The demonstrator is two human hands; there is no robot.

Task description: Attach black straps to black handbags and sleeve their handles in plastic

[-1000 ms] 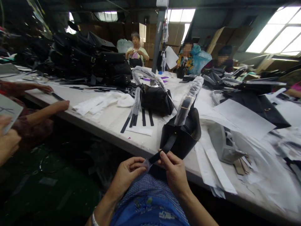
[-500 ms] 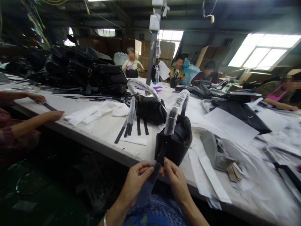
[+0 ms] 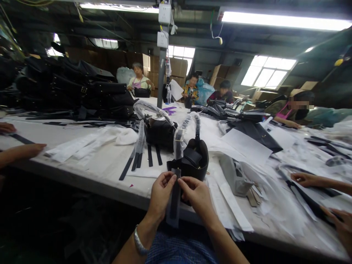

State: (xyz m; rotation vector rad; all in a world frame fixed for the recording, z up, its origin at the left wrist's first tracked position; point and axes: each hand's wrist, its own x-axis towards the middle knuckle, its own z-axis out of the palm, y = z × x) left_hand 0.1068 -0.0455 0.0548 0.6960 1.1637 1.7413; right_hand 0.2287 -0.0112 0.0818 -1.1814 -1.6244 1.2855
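Note:
A black handbag stands open at the table edge in front of me, its upright handle wrapped in clear plastic. From its near side a flat black strap hangs down past the edge, with translucent film around it. My left hand pinches the strap and film between thumb and fingers from the left. On the other side, my right hand is closed, thumb and forefinger pinching the strap's right edge. The fingertips of both hands are close together near the bag's base.
Left of the bag, a second black handbag lies beside several dark straps. White strips and a grey holder are to the right. Co-workers' hands work at both sides; a pile of black bags rises at left.
My view has swung right and tilted up. Both hands have moved up the strap, which now hangs straighter. A co-worker's hands have come into view at right.

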